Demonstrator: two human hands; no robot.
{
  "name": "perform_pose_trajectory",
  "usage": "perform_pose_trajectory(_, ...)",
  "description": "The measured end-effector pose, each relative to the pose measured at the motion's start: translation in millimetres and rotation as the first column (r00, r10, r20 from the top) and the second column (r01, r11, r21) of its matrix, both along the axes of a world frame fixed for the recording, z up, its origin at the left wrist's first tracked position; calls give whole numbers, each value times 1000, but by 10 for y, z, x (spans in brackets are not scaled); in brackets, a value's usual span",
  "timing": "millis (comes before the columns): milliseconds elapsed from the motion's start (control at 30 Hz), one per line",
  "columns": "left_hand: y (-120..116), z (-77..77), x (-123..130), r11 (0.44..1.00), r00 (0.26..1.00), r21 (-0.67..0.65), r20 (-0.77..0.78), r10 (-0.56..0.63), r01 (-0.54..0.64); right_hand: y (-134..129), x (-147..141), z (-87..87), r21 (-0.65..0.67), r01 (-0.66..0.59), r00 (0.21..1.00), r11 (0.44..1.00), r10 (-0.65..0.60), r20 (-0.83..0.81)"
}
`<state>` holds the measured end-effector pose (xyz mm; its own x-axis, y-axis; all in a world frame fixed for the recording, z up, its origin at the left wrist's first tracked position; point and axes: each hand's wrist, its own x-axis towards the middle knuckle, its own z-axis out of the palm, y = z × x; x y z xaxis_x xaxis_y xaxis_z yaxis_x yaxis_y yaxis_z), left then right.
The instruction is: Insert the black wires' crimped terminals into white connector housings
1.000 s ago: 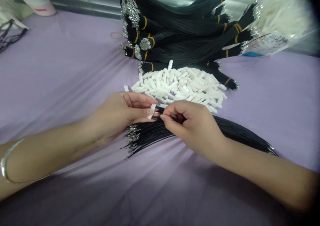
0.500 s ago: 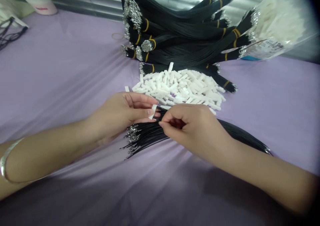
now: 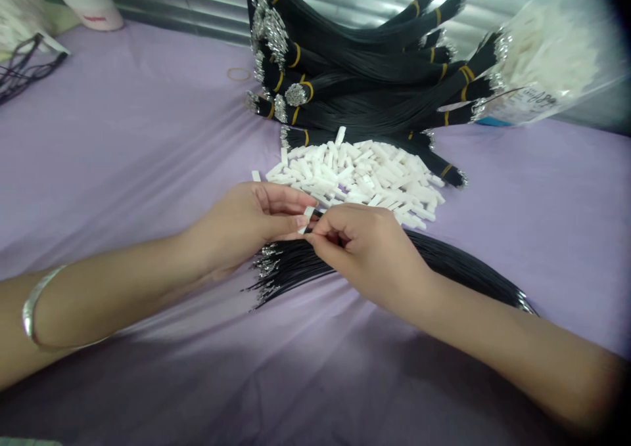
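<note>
Between the thumb and fingers of my left hand is a small white plastic piece. My right hand pinches close against its right side, on a black cord whose end lies at the piece; the fingertips hide the exact contact. Under both hands a loose bundle of black cords with silver metal tips lies across the cloth. Just behind the hands spreads a pile of similar white pieces.
Behind the pile are stacked black cord bundles tied with yellow bands. A clear bag of white pieces stands back right. A white container and dark cords are back left on the purple cloth.
My right hand has moved slightly left, closer to the white piece. The whole view has shifted a little. Both hands keep their grips.
</note>
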<state>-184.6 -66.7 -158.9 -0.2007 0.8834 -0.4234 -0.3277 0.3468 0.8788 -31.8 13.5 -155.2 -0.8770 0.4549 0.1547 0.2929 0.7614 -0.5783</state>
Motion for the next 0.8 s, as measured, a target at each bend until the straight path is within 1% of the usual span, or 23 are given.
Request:
perform_pose_trajectory(67,3,-3,-1,1000,1000,-5,2,7,-7,-24,10,2,107,-19,1000,994,18,13)
perform_pose_trajectory(100,4,-4,-2,1000,1000,-9,6,7,-7,-41,19,7,192,-28,1000,981,28,4)
perform_pose_trajectory(167,7,-7,-8,1000,1000,-10,11,0,0,-81,38,17,351,-47,996,935,70,-53)
perform_pose_trajectory(200,7,-8,-13,1000,1000,-10,10,-8,8,-98,46,19,391,-72,990,918,114,-85)
perform_pose_trajectory(233,7,-9,-17,1000,1000,-9,9,-17,17,-112,50,16,397,-115,980,911,169,-103)
perform_pose_trajectory(300,8,-10,-27,1000,1000,-11,6,-29,29,-125,51,0,343,-225,959,912,269,-88)
perform_pose_trajectory(367,10,-10,-32,999,999,-17,3,-35,35,-121,40,-26,298,-291,946,909,320,-55)
perform_pose_trajectory(500,15,-7,-27,999,999,-28,-6,-43,43,-94,22,-65,302,-312,940,901,338,-39)
perform_pose_trajectory(600,10,1,-23,998,999,-37,0,-44,44,-80,25,-77,279,-334,932,900,359,-43)
perform_pose_trajectory(733,6,12,-31,999,1000,-37,-1,-24,24,-73,42,-44,202,-344,925,917,368,-93)
perform_pose_trajectory(800,6,16,-32,999,1000,-36,-3,-22,22,-61,66,4,122,-340,925,932,355,-133)
